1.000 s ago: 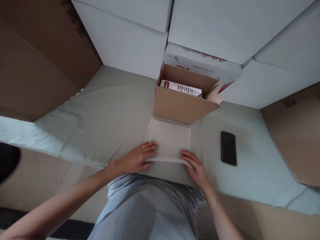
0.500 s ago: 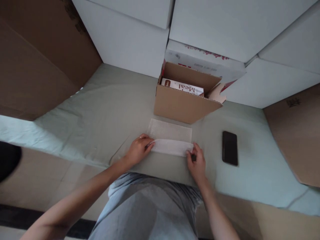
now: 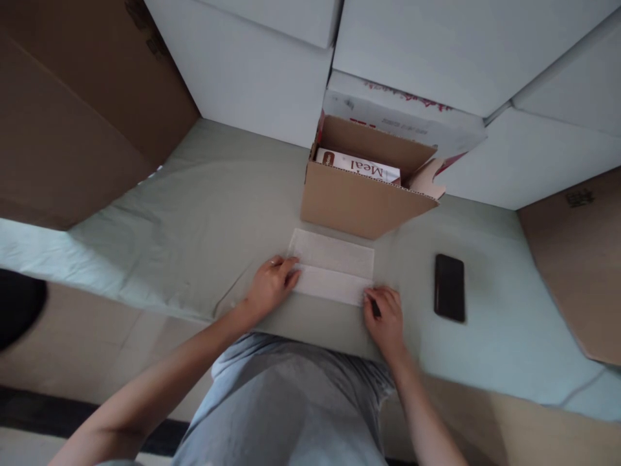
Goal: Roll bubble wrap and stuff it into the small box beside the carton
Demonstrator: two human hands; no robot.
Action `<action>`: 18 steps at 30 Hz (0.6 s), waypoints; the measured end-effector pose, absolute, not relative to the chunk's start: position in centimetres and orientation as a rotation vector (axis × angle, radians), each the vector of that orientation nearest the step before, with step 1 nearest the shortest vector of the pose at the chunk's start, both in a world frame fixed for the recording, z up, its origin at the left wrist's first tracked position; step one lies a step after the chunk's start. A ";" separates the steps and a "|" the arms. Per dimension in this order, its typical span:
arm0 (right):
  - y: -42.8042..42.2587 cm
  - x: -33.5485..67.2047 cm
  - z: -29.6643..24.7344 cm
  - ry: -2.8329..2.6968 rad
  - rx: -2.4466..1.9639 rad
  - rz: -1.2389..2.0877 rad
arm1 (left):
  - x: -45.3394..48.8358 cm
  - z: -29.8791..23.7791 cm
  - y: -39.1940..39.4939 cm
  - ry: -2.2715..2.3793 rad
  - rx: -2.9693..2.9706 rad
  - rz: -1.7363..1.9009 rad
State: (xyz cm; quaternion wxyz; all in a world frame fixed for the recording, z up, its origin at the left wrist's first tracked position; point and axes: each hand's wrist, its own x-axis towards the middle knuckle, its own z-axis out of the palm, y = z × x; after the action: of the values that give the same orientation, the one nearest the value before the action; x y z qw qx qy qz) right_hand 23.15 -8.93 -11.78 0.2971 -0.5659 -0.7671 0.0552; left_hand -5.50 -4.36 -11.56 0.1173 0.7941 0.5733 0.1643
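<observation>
A thin white sheet (image 3: 334,251), slightly see-through, lies on the pale green cloth just before my body. Its near part is folded over into a flat, whiter strip (image 3: 332,285). My left hand (image 3: 272,285) pinches the sheet's left edge near the end of the fold, thumb and fingers close together. At the strip's right end, my right hand (image 3: 385,317) has its fingers curled with the thumb against the near right corner. Whether the sheet is paper or plastic I cannot tell.
An open cardboard box (image 3: 366,204) holding a carton marked "Meal" stands just beyond the sheet. A black phone (image 3: 449,287) lies to the right. Large brown boxes stand left (image 3: 87,116) and right (image 3: 577,259); white boxes (image 3: 252,71) line the back.
The folded strip, raised and bowed before, now lies flatter with a straight far edge. My right hand has shifted slightly down along the right end; my left hand stays at the left edge.
</observation>
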 end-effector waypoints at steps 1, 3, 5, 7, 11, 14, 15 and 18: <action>-8.9 23.2 -11.8 -2.040 -1.506 0.147 | -5.5 -11.5 -4.3 1.693 2.338 0.468; -9.0 23.2 -11.8 -2.041 -1.510 0.149 | -5.4 -11.5 -4.2 1.734 2.346 0.454; -9.0 23.2 -11.9 -2.037 -1.515 0.156 | -5.4 -11.5 -4.0 1.768 2.330 0.450; -9.0 23.2 -11.9 -2.032 -1.529 0.171 | -5.5 -11.5 -3.8 1.765 2.308 0.457; -9.0 23.2 -11.9 -2.025 -1.560 0.178 | -5.8 -10.9 -3.6 1.697 2.310 0.585; -8.9 23.1 -11.7 -2.042 -1.571 0.167 | -5.7 -10.1 -4.1 1.503 2.484 0.663; -8.9 23.1 -11.7 -2.048 -1.570 0.165 | -5.6 -9.8 -4.4 1.368 2.569 0.627; -8.8 23.1 -11.5 -2.050 -1.556 0.176 | -4.8 -9.3 -5.3 1.076 2.678 0.421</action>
State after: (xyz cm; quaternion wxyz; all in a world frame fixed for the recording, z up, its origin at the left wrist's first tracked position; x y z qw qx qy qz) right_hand 23.14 -8.77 -11.52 0.2775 -0.5795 -0.7635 0.0657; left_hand -4.78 -5.32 -9.28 0.1120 0.9124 0.3667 0.1434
